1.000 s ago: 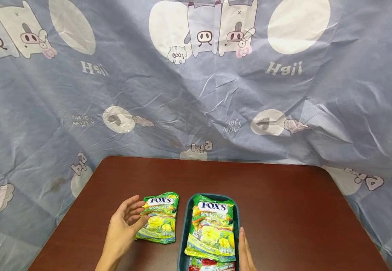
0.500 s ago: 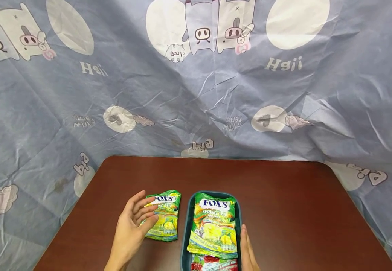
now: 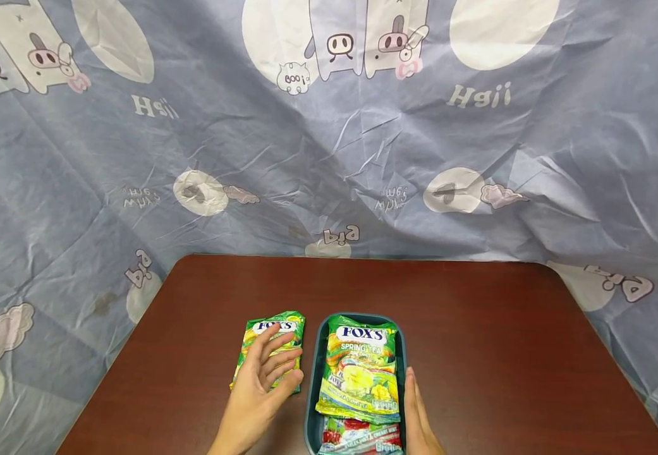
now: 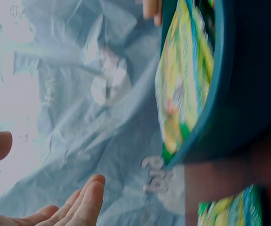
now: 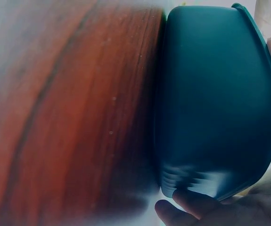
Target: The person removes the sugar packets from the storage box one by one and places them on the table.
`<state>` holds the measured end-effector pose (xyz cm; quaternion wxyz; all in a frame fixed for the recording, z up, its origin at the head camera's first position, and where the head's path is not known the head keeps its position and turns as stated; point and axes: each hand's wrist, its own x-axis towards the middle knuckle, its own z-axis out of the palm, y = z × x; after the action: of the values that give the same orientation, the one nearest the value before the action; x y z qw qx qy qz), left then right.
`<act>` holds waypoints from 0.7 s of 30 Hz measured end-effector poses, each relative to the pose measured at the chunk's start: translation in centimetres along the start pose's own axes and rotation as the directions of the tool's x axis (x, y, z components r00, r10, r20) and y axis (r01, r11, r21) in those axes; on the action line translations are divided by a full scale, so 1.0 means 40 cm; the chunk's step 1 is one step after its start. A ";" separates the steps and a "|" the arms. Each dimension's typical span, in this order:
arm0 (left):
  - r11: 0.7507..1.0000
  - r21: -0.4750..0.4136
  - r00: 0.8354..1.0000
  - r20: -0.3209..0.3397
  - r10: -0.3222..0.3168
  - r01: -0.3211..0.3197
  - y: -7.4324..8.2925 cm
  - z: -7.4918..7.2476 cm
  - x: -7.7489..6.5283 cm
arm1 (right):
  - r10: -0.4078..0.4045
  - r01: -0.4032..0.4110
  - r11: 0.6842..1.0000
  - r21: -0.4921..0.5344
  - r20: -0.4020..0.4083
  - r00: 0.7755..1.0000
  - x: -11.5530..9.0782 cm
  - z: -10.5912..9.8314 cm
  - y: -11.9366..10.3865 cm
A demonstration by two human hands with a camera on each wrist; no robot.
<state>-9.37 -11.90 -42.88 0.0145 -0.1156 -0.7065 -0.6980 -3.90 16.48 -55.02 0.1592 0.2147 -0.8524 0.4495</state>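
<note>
A dark teal tray (image 3: 310,411) holds a green and yellow candy bag (image 3: 357,379) marked FOX'S Spring Tea, which overlaps a red and green candy bag (image 3: 357,436). Left of the tray, a second Spring Tea bag (image 3: 251,341) lies on the table, partly covered from view by my left hand (image 3: 260,385). That hand hovers with spread, slightly bent fingers and nothing in it; its fingers (image 4: 86,202) are apart from the tray in the left wrist view. My right hand (image 3: 418,417) rests along the tray's right side, with straight fingers (image 5: 196,202) touching the wall.
The brown table (image 3: 505,354) extends to both sides of the tray and behind it. A grey-blue printed cloth (image 3: 283,145) hangs around the table's back and sides.
My left hand has moved right, from the loose bag's left edge to above its front and nearer the tray. My right hand stays at the tray's side. The view tilts slightly.
</note>
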 end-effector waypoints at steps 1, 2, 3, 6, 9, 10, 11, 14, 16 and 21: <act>1.000 -0.009 1.000 0.011 -0.010 0.010 -0.003 0.009 0.000 | -0.002 0.002 1.000 -0.001 0.000 1.000 0.002 -0.001 0.001; 1.000 -0.017 1.000 0.021 -0.022 0.022 -0.006 0.017 -0.001 | -0.005 0.005 1.000 0.012 0.000 1.000 0.004 -0.002 0.002; 0.999 -0.027 0.999 0.031 -0.033 0.034 -0.009 0.025 -0.002 | -0.008 0.008 1.000 0.018 0.000 1.000 0.004 -0.002 0.003; 0.996 -0.051 0.995 0.061 -0.077 0.080 -0.018 0.045 -0.007 | -0.023 0.023 0.999 0.029 -0.007 1.000 0.005 -0.001 0.008; 0.990 -0.074 0.987 0.113 -0.111 0.119 -0.028 0.059 -0.011 | -0.034 0.034 0.999 0.024 -0.013 0.999 0.005 0.000 0.012; 0.988 -0.079 0.984 0.130 -0.120 0.131 -0.031 0.063 -0.012 | -0.035 0.036 0.999 0.026 -0.012 0.999 0.005 0.000 0.014; 0.986 -0.084 0.980 0.149 -0.129 0.143 -0.033 0.066 -0.012 | -0.034 0.035 0.999 0.024 -0.011 0.999 0.006 -0.001 0.014; 0.981 -0.089 0.969 0.195 -0.154 0.174 -0.040 0.073 -0.013 | -0.019 0.019 1.000 0.008 -0.002 1.000 0.005 -0.003 0.014; 0.978 -0.083 0.962 0.217 -0.167 0.189 -0.043 0.075 -0.013 | 0.007 -0.007 1.000 -0.003 0.006 1.000 0.003 -0.004 0.011; 0.980 -0.058 0.958 0.228 -0.175 0.193 -0.053 0.082 -0.014 | 0.029 -0.029 0.999 0.015 0.006 1.000 0.000 0.000 0.009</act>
<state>-8.76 -8.73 -45.16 -0.1341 -0.1272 -0.6832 -0.7065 -4.09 16.68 -55.26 0.1489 0.2048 -0.8525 0.4573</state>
